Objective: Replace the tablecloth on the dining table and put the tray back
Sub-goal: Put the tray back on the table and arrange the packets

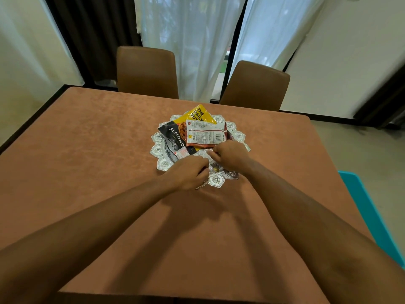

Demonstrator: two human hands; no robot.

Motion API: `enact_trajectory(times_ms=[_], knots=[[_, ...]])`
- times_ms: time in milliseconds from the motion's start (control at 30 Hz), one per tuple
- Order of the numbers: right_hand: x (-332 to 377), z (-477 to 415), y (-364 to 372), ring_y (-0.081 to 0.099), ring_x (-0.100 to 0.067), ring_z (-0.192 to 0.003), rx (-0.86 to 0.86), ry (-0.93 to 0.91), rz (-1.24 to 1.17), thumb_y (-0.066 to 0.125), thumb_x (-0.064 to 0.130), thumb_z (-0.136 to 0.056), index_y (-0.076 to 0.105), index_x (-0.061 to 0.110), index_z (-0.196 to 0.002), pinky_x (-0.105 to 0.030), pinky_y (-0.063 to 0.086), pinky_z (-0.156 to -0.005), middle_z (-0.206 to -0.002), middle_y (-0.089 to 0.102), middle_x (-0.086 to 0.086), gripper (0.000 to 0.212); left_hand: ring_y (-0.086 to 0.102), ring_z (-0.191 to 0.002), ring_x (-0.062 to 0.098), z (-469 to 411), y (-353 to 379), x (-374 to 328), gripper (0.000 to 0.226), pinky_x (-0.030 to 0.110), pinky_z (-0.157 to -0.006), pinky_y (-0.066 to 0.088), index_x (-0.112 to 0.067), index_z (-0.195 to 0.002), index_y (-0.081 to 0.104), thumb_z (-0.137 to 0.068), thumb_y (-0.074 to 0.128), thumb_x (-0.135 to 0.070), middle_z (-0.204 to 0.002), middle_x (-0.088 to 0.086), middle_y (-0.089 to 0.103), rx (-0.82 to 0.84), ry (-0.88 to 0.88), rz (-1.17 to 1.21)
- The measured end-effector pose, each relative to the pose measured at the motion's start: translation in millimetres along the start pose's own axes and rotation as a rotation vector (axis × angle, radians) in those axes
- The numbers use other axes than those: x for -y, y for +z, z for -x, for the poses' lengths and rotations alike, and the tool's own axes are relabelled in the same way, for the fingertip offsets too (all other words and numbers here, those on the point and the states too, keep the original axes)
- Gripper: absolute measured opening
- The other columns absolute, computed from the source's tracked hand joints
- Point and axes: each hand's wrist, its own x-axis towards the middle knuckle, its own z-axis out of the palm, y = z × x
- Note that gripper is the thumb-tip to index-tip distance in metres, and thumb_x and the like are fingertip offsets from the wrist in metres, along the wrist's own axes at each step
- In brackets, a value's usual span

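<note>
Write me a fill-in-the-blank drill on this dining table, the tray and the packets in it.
1. The silver tray stands on a ___ tablecloth.
2. At the table's far side stand ___ chairs.
3. The black packet in the tray reads ___.
4. The left hand and the right hand both reach over the near part of the ___.

Missing words: brown; two; ALMOND; tray.
</note>
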Motion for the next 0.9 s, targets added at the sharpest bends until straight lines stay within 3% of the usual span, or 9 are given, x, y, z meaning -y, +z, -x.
enact_trajectory(times_ms=[133, 267, 367, 433, 533, 667, 767, 900], knots=[[2.8, 1.3, -2.3, 0.054, -0.024, -0.061, -0.002, 0.014, -0.019, 0.047, 0.045, -0.104, 0.068, 0.013, -0.073, -0.029, 0.026, -0.053, -0.060, 0.050, 0.000, 0.048, 0.046, -0.060, 0.013, -12.2, -1.2, 4.2, 0.037, 0.035, -0.057, 0.034, -0.023, -0.070, 0.044, -0.104, 0.039, -0.038, -0.067, -0.003, 0.050, 0.134, -0.047, -0.034], [4.4, 3.5, -6.0, 0.048, -0.022, -0.061, -0.030, 0.038, -0.075, 0.050, 0.042, -0.103, 0.072, 0.011, -0.079, -0.030, 0.026, -0.054, -0.061, 0.047, 0.000, 0.045, 0.049, -0.055, 0.018, -24.6, -3.5, 7.0, 0.044, 0.036, -0.058, 0.038, -0.017, -0.065, 0.052, -0.103, 0.042, -0.035, -0.063, 0.002, 0.058, 0.205, -0.056, -0.025], [3.9, 5.0, -6.4, 0.046, -0.021, -0.060, -0.041, 0.054, -0.131, 0.051, 0.040, -0.103, 0.072, 0.012, -0.078, -0.030, 0.027, -0.056, -0.062, 0.056, -0.004, 0.043, 0.048, -0.048, 0.020, -31.5, -4.3, 7.1, 0.049, 0.036, -0.055, 0.037, -0.010, -0.059, 0.056, -0.102, 0.047, -0.033, -0.054, 0.004, 0.057, 0.193, -0.065, 0.000], [4.7, 5.8, -6.1, 0.045, -0.021, -0.057, -0.047, 0.097, -0.191, 0.053, 0.040, -0.102, 0.065, 0.017, -0.067, -0.031, 0.029, -0.056, -0.056, 0.051, 0.000, 0.043, 0.038, -0.042, 0.017, -35.3, -5.4, 7.9, 0.052, 0.034, -0.052, 0.032, -0.011, -0.053, 0.052, -0.101, 0.050, -0.032, -0.048, 0.003, 0.049, 0.203, -0.054, 0.013], [8.2, 6.8, -5.4, 0.036, -0.016, -0.046, -0.087, 0.192, -0.263, 0.055, 0.037, -0.101, 0.040, 0.019, -0.052, -0.031, 0.024, -0.054, -0.047, 0.036, 0.005, 0.055, 0.037, -0.041, 0.016, -40.8, -7.4, 7.3, 0.054, 0.033, -0.051, 0.030, -0.010, -0.051, 0.053, -0.101, 0.052, -0.031, -0.048, 0.006, 0.049, 0.219, -0.039, 0.040], [20.3, 12.6, -12.2, 0.036, -0.012, -0.044, -0.228, 0.458, -0.521, 0.051, 0.036, -0.103, 0.038, 0.017, -0.047, -0.035, 0.022, -0.049, -0.044, 0.038, 0.002, 0.060, 0.040, -0.042, 0.013, -44.9, -16.8, 7.4, 0.054, 0.030, -0.051, 0.027, -0.019, -0.049, 0.048, -0.101, 0.054, -0.034, -0.046, 0.000, 0.045, 0.065, -0.147, 0.095], [33.6, 9.8, -16.9, 0.036, -0.015, -0.046, -0.265, 0.716, -0.856, 0.052, 0.034, -0.101, 0.040, 0.018, -0.049, -0.034, 0.026, -0.051, -0.046, 0.040, 0.004, 0.056, 0.033, -0.038, 0.011, -51.9, -27.1, -3.2, 0.057, 0.029, -0.048, 0.025, -0.015, -0.048, 0.047, -0.102, 0.054, -0.033, -0.042, -0.001, 0.039, -0.196, -0.296, 0.268], [53.4, 9.7, -24.9, 0.031, -0.009, -0.034, -0.098, 0.983, -1.519, 0.049, 0.023, -0.099, 0.049, 0.019, -0.063, -0.022, 0.024, -0.038, -0.050, 0.041, 0.000, 0.036, 0.026, -0.039, 0.010, -64.8, -41.2, -34.4, 0.060, 0.031, -0.046, 0.020, -0.018, -0.046, 0.036, -0.101, 0.055, -0.031, -0.041, -0.005, 0.029, -0.484, -0.304, 0.384]])
